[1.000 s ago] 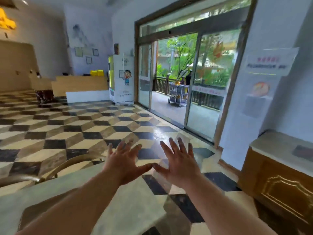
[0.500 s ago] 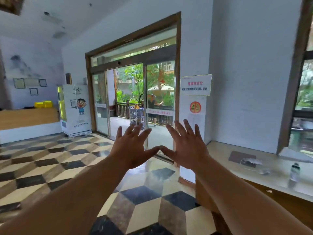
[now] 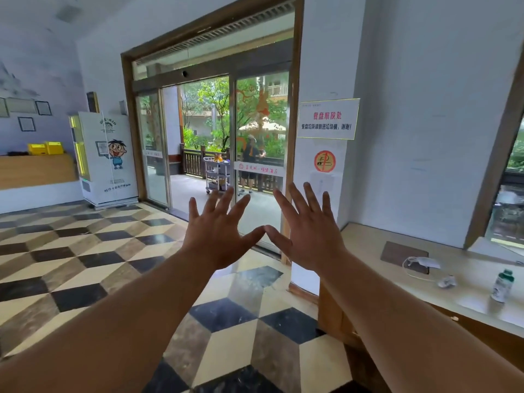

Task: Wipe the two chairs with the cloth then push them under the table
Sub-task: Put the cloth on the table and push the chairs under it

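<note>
Chairs, cloth: not in view, place cannot be told. Left hand (image 3: pixel 218 236) and right hand (image 3: pixel 309 239) raised mid-frame, backs to camera. Grip wide on both: fingers straight, spread, holding nothing; thumb tips touching or nearly. Floor (image 3: pixel 85 265) chequered below. Near right: table (image 3: pixel 365 245) with bottle (image 3: pixel 502 285), mask (image 3: pixel 422 262), dark mat (image 3: pixel 397 252). Far: glass door (image 3: pixel 255 131), sign (image 3: pixel 327 119) just right of it, cabinet (image 3: pixel 105 157) left.

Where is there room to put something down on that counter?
The counter is bare at its end by the glass door, up to the brown mat, and along its front edge. It is crowded farther right, around the face mask, crumpled scrap and bottle.
</note>
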Motion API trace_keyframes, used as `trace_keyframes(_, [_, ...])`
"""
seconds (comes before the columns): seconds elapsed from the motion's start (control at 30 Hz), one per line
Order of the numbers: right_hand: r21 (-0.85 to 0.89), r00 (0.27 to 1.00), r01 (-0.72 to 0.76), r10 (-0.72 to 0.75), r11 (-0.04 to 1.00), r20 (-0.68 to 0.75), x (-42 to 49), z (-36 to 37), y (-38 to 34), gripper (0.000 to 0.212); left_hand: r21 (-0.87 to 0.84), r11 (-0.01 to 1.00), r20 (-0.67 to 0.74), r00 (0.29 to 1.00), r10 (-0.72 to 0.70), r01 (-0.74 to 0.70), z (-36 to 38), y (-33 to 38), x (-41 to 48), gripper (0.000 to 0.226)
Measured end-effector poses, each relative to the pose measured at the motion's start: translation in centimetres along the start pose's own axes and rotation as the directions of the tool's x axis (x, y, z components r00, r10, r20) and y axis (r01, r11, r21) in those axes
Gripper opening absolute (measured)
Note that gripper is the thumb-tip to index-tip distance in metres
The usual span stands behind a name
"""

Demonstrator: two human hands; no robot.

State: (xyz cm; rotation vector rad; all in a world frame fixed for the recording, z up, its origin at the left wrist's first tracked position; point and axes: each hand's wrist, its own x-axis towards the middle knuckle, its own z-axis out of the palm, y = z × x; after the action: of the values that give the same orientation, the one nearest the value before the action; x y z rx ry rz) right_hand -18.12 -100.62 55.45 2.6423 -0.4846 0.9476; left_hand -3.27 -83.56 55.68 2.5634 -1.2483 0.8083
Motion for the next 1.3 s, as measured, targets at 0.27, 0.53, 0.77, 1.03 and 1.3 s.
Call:
trace_keyframes(0.27, [-0.019, 1.0, 0.015, -0.015, 1.0, 0.007, 9.7, 11.7, 1.0, 0.084, -0.045, 0.999, 0.03, 0.999, 0.01, -0.009, 10.5, -5.7, 10.5, 0.099])
trace_keyframes(0.53, [0.059, 0.997, 0.079, -0.08, 0.995, 0.018, 20.5, 25.0, 1.8, 0.084, 0.01, 0.998, 0.064, 0.996, -0.067, 0.067, 19.9, -11.4, 20.0, 0.103])
trace_keyframes(0.77, [0.202, 0.953, 0.281, -0.298, 0.938, 0.056, 34.2, 38.2, -3.3, 0.088, 0.176, 0.936, 0.085, 0.942, -0.325, 0.306, 27.3, -21.1, 26.1, 0.101])
trace_keyframes(1.03, [0.461, 0.816, 0.532, -0.576, 0.71, -0.055, 48.3, 46.3, -17.2, 0.09, 0.361, 0.719, 0.037, 0.761, -0.647, 0.594, 28.0, -34.0, 27.1, 0.096])
trace_keyframes(1.3, [0.579, 0.699, 0.645, -0.69, 0.499, -0.185, 56.2, 52.7, -36.8, 0.083, 0.453, 0.51, -0.08, 0.604, -0.793, 0.731, 29.0, -49.5, 23.6, 0.103])
